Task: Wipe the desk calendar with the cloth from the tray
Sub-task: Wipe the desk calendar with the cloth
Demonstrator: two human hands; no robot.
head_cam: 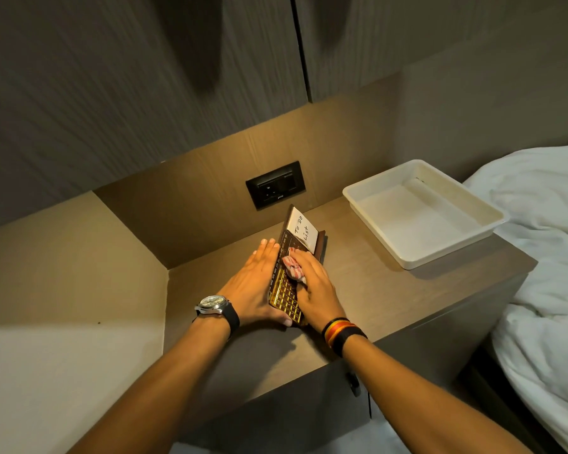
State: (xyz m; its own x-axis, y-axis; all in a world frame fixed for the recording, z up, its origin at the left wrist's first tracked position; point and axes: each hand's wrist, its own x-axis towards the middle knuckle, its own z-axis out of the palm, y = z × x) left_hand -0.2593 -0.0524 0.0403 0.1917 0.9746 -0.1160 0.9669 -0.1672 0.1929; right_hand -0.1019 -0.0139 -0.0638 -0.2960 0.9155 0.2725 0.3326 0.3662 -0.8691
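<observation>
A dark brown desk calendar [284,291] with a gold grid and a white "To Do List" note stands tilted on the bedside table [374,290]. My left hand [254,283], with a wristwatch, lies flat against the calendar's left side and its thumb hooks under the near corner. My right hand [315,286] presses a crumpled red-and-white cloth [293,268] onto the calendar's face, just above the gold grid. The white tray [473,204] sits empty at the table's back right.
A black wall socket [275,184] is set in the panel behind the calendar. A lower ledge [69,267] lies to the left. White bedding [548,273] lies to the right of the table, next to the tray.
</observation>
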